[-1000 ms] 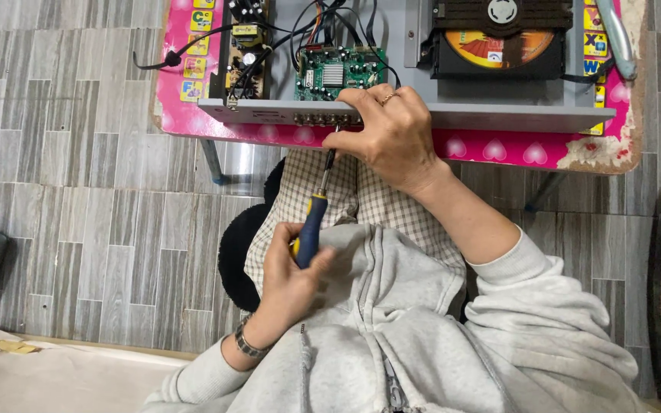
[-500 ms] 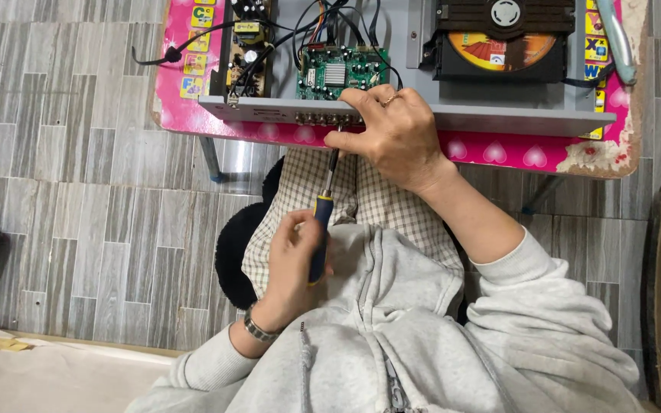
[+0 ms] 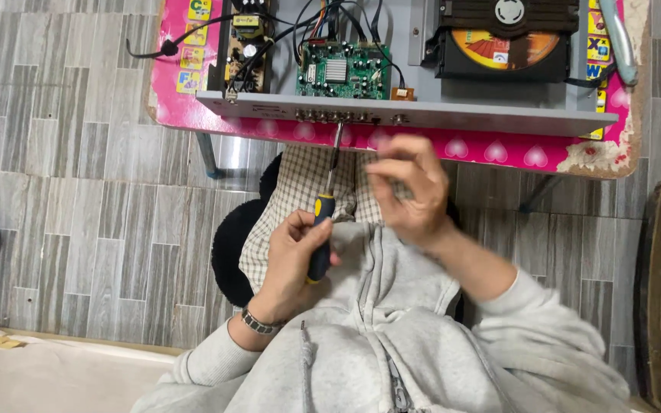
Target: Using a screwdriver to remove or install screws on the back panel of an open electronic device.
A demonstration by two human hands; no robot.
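My left hand [image 3: 292, 256] has its fingers wrapped tight round the screwdriver [image 3: 323, 226], whose tip meets the back edge of the opened player [image 3: 422, 115] on the pink table [image 3: 491, 149], while my blurred right hand [image 3: 411, 191] hovers half-curled, holding nothing I can make out.

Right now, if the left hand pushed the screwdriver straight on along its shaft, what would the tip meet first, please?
Probably the grey rear panel of the opened disc player: the left hand aims the screwdriver at its connector row; depth is unclear.
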